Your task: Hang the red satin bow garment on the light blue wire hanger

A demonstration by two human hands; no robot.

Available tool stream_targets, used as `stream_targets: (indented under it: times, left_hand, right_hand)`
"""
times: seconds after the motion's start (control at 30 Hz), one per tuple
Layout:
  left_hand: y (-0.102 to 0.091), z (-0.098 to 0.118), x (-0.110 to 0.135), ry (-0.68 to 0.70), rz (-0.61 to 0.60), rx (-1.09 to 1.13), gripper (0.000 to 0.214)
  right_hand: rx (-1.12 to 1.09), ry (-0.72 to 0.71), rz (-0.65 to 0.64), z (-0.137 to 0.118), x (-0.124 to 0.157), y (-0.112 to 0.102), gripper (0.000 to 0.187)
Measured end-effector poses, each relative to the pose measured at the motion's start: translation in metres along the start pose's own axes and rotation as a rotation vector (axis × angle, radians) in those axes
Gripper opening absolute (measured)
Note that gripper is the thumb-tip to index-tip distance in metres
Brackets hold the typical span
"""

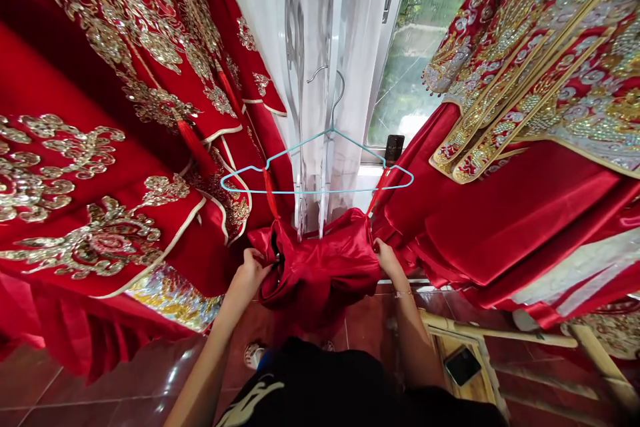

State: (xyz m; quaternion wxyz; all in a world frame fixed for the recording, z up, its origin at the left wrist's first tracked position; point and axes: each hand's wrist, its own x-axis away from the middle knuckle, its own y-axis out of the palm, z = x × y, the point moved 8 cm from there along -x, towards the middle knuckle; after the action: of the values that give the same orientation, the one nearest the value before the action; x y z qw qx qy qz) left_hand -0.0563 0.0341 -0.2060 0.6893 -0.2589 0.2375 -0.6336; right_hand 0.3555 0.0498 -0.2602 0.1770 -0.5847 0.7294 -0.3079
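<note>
Black top [300, 387] with white print [253, 407], unreadable, nearest. Left hand [247, 283] and right hand [387, 261] clenched on bunched red satin garment [320, 267], just below teal wire hanger [310, 191]: long axis horizontal, hook upward, red loops [271, 193] rising to it.

The lower middle of the frame shows 2 hands, the left hand [249, 279] and the right hand [387, 259], on 1 red satin garment [320, 267]. Above them is 1 teal wire hanger [300, 191]. There are 2 embroidered red robes, 1 at left [90, 227] and 1 at right [525, 213], and 1 phone [463, 366] at lower right.
</note>
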Motion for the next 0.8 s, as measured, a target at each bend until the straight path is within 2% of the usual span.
stream_targets:
  times: [0.1, 0.27, 0.33, 0.43, 0.53, 0.67, 0.73, 0.8]
  left_hand:
    - [0.012, -0.007, -0.001, -0.095, -0.109, -0.058, 0.022]
    - [0.017, -0.004, 0.004, -0.110, -0.051, 0.026, 0.027]
    - [0.019, 0.001, 0.004, -0.056, -0.044, 0.105, 0.029]
    - [0.018, 0.008, 0.003, 0.006, -0.016, 0.171, 0.036]
    - [0.004, 0.009, 0.006, 0.017, 0.082, 0.218, 0.036]
    - [-0.026, 0.011, 0.018, 0.085, 0.235, 0.318, 0.025]
    - [-0.037, 0.011, 0.023, 0.087, 0.251, 0.348, 0.022]
    - [-0.045, 0.011, 0.024, 0.047, 0.240, 0.416, 0.023]
  right_hand:
    - [0.125, 0.091, 0.059, 0.007, 0.009, -0.010, 0.005]
    - [0.300, 0.197, 0.088, 0.014, 0.030, -0.022, 0.033]
    - [0.350, 0.187, 0.070, 0.012, 0.036, -0.019, 0.040]
    - [0.379, 0.103, 0.073, 0.003, 0.040, -0.009, 0.033]
    - [0.378, -0.006, 0.102, -0.006, 0.042, 0.001, 0.035]
    - [0.329, -0.075, 0.212, -0.005, 0.041, 0.006, 0.046]
    - [0.261, -0.072, 0.229, 0.001, 0.039, 0.008, 0.034]
    - [0.198, -0.065, 0.200, 0.006, 0.035, 0.009, 0.012]
